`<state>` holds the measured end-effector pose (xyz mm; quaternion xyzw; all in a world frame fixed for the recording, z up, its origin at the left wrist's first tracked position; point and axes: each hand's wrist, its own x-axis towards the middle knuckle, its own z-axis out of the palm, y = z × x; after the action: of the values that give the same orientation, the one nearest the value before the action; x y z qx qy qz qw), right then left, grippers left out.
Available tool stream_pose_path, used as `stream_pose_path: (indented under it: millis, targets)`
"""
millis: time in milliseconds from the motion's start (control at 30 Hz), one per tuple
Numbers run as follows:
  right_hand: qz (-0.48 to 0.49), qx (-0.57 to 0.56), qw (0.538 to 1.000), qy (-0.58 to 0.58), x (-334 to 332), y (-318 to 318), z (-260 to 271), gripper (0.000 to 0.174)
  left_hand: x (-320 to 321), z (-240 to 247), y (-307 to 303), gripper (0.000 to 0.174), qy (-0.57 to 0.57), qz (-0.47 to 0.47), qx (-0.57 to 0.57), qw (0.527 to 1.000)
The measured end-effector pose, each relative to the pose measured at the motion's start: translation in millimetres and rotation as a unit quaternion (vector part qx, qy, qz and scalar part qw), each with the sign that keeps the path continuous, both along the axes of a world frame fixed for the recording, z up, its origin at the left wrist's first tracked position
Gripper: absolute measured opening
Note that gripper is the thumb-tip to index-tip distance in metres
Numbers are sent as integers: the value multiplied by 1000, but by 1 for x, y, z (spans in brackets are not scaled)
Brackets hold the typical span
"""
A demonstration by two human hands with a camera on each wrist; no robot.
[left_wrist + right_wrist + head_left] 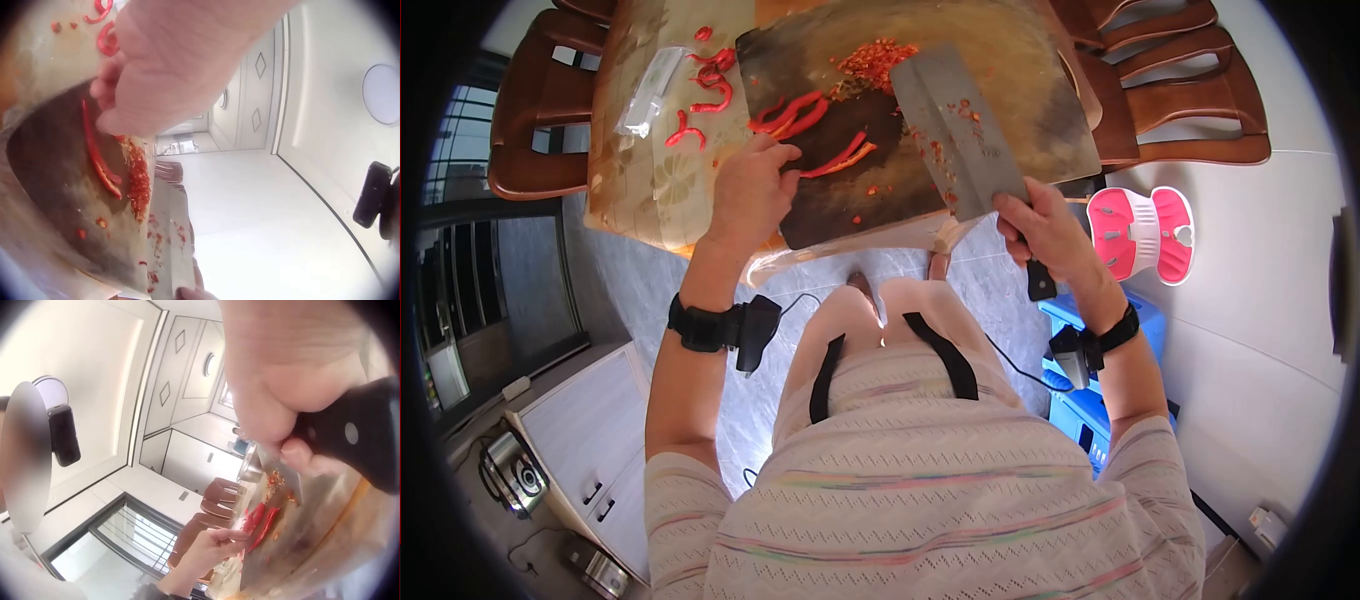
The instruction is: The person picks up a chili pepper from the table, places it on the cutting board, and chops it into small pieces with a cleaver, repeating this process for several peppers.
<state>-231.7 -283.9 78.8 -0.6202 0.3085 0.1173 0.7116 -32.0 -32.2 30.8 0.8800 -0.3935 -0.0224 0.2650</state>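
My right hand (pixel 1045 225) grips the black handle (pixel 1040 280) of a cleaver (pixel 960 130). Its broad blade, dotted with chili bits, lies over the right part of the dark cutting board (pixel 820 220). My left hand (pixel 752 190) is at the board's left edge, fingers loosely bent, thumb apart from them. Right beyond its fingertips lies a bunch of red chilies (pixel 800 115). A slit chili (pixel 837 160) lies close to the thumb, also visible in the left wrist view. Chopped chili (pixel 878 65) is heaped at the far side, left of the blade.
Whole red chilies (pixel 718 95) and a clear plastic packet (pixel 652 90) lie on the patterned tablecloth (pixel 625 190) left of the board. Wooden chairs (pixel 1180 100) stand at both sides. A pink and white seat (pixel 1140 235) and blue boxes (pixel 1090 400) are at the right.
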Motion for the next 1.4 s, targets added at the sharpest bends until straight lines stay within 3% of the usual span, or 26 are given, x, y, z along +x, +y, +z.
stream_pose_path:
  millis: [67,200,300,367,400,467,500,567,667,800,867,1000,1067,1233,1333,1400]
  targets:
    - [66,-121,990,-28,14,-3,5,17,-8,3,-14,18,-33,-22,-10,999]
    - [71,-157,984,-44,31,-1,11,18,-16,-4,-32,14,-20,-18,45,999]
    - [117,-178,977,-35,28,0,17,18,-15,-9,-26,10,-16,5,40,999]
    - [215,-266,937,-67,19,-6,18,15,-11,-8,-12,8,46,56,-21,997]
    - [217,-265,937,-66,15,-9,10,15,-10,-9,-4,8,48,58,-21,997]
    - [261,-283,896,-221,10,-13,-13,15,-7,-11,11,9,44,78,-8,996]
    - [263,-281,896,-222,14,-12,-6,15,-6,-12,18,9,44,80,-7,996]
    - [390,-308,861,-106,25,-12,17,16,-7,-15,27,10,57,85,-24,994]
    - [455,-327,824,-88,39,-16,23,16,-12,-19,27,12,107,101,-74,986]
    - [466,-355,802,-118,52,-33,17,16,-14,-14,25,10,121,121,-62,983]
    - [429,-384,809,-119,60,-44,22,17,-13,-14,24,7,34,92,-13,995]
    - [356,-398,842,-77,67,-53,28,17,-13,1,5,7,11,104,-23,994]
    - [319,-418,844,-106,68,-51,23,17,-5,4,-8,11,-102,85,-61,989]
    - [299,-439,840,-112,71,-38,9,17,6,-3,-32,12,-152,72,55,984]
    - [291,-459,833,-102,70,-32,7,16,9,2,-25,12,-114,70,5,991]
    - [289,-475,825,-100,68,-29,6,16,19,8,-10,10,-94,118,-80,985]
